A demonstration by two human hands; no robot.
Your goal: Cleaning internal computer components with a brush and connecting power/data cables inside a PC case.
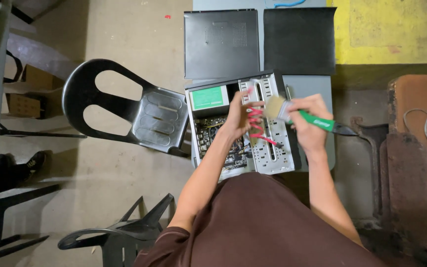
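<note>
An open computer case (273, 158) lies on a grey table (310, 89), its circuit board (212, 136) and green-labelled power supply (208, 97) exposed. My left hand (240, 118) reaches into the case and holds red cables (260, 129). My right hand (310, 121) grips a paintbrush with a green handle (317, 121). The brush's pale bristles (274, 107) point left, over the case's metal drive bay.
Two black case panels (222, 43) (300, 40) lie on the table beyond the case. A black plastic chair (139, 111) stands to the left, another chair (119, 237) nearer me. A rusty brown object (404, 178) with cables is at right. The floor beyond has a yellow patch (396, 29).
</note>
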